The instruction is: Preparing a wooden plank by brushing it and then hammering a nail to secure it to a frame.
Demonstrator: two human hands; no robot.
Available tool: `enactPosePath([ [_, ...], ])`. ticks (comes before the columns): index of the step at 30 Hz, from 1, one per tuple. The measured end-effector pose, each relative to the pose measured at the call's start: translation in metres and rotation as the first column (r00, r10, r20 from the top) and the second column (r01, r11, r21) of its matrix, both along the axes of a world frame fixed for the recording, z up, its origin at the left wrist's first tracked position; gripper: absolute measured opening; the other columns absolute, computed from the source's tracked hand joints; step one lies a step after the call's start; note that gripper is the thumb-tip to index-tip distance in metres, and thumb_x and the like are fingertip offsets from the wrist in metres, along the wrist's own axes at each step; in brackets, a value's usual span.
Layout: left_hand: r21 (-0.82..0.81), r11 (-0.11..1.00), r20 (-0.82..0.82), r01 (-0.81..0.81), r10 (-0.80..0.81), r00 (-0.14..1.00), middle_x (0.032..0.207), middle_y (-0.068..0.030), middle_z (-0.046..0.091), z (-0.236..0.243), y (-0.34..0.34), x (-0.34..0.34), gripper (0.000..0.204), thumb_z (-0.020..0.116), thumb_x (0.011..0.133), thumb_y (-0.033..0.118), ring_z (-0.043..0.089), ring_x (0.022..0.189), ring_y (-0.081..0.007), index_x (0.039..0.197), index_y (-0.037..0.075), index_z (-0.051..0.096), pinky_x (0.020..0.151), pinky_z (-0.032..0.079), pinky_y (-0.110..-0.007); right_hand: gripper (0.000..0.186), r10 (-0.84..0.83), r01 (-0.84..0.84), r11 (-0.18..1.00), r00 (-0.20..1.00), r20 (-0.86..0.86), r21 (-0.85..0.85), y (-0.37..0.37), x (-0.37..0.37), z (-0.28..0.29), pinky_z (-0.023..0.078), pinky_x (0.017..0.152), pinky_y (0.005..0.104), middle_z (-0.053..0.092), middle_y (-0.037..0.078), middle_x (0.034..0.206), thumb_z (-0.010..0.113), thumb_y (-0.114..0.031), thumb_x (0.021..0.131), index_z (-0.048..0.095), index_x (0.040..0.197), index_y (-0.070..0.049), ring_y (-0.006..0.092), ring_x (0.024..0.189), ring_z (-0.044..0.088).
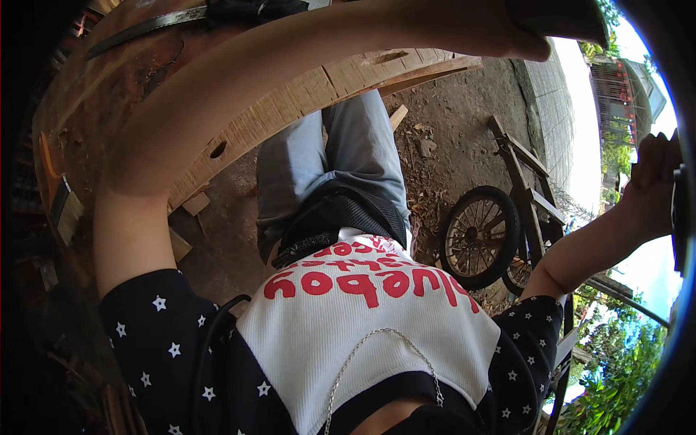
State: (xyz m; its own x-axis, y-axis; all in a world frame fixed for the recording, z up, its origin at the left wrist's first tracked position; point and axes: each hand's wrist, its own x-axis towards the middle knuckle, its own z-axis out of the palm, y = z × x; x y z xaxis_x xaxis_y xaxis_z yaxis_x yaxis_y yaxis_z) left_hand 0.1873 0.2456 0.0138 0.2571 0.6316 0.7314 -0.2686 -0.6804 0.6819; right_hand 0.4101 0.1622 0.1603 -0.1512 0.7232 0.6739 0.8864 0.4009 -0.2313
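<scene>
My left arm reaches up from the lower left and bends across above a wooden worktop (83, 109). My left hand (525, 45) is at the top right, against a dark brown piece (569, 20) whose kind I cannot make out. Its fingers are hidden; only an edge of the hand shows below the piece. My right hand (655, 170) is raised at the far right with its fingers curled in. Beside it, a dark edge (679, 217) runs along the picture's rim. Whether the right hand holds anything is hidden.
A flat brush (65, 210) with an orange handle and a long metal strip (145, 32) lie on the worktop. Right of my legs, a spoked wheel (478, 235) stands by a wooden frame (533, 196). Wood offcuts (197, 203) lie below the worktop's edge.
</scene>
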Motion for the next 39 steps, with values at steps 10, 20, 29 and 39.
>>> enactPosePath([
  [10, 0.000, 1.000, 0.160, 0.016, -0.015, 0.987, 0.064, 0.0001, 0.056, 0.014, 0.013, -0.012, 0.017, 0.072, 0.077, 0.010, 0.054, 0.056, -0.0091, 0.082, 0.003, 0.058, 0.050, 0.042, -0.031, 0.031, 0.463, -0.695, 0.718, 0.529, -0.712, -0.049, -0.037, 0.027, -0.011, 0.018, 0.030, 0.0242, 0.034, 0.000, 0.053, 0.042, -0.033, 0.106, 0.055, 0.093, -0.009, 0.0082, 0.032, 0.022],
  [20, 0.000, 1.000, 0.133, -0.010, 0.009, 0.991, 0.067, -0.0011, 0.058, 0.007, 0.005, -0.014, 0.017, 0.072, 0.076, 0.007, 0.055, 0.055, -0.0105, 0.083, 0.004, 0.057, 0.050, 0.046, -0.032, 0.043, 0.146, -0.505, 0.841, 0.556, -0.818, -0.194, 0.030, -0.012, -0.183, 0.025, 0.030, 0.0242, 0.036, 0.000, 0.055, 0.036, -0.044, 0.110, 0.046, 0.091, -0.007, 0.0078, 0.033, 0.031],
  [29, 0.284, 0.943, 0.350, 0.176, -0.272, 0.896, 0.075, -0.0034, 0.062, 0.007, 0.023, 0.004, 0.021, 0.070, 0.075, 0.005, 0.061, 0.062, -0.0120, 0.094, 0.000, 0.062, 0.057, 0.052, -0.032, 0.047, 0.201, -0.627, 0.762, 0.469, -0.860, -0.163, 0.079, -0.069, -0.216, 0.025, 0.030, 0.0253, 0.034, 0.000, 0.054, 0.037, -0.041, 0.111, 0.049, 0.083, -0.005, 0.0092, 0.033, 0.033],
  [39, 0.017, 0.966, 0.248, 0.257, -0.253, 0.935, 0.067, -0.0015, 0.059, -0.004, 0.021, -0.012, 0.017, 0.072, 0.075, 0.006, 0.059, 0.058, -0.0112, 0.086, 0.002, 0.060, 0.054, 0.049, -0.031, 0.046, 0.139, -0.580, 0.793, 0.471, -0.871, -0.187, 0.082, -0.076, -0.228, 0.028, 0.031, 0.0248, 0.035, -0.001, 0.054, 0.033, -0.043, 0.111, 0.045, 0.084, -0.008, 0.0077, 0.035, 0.033],
])
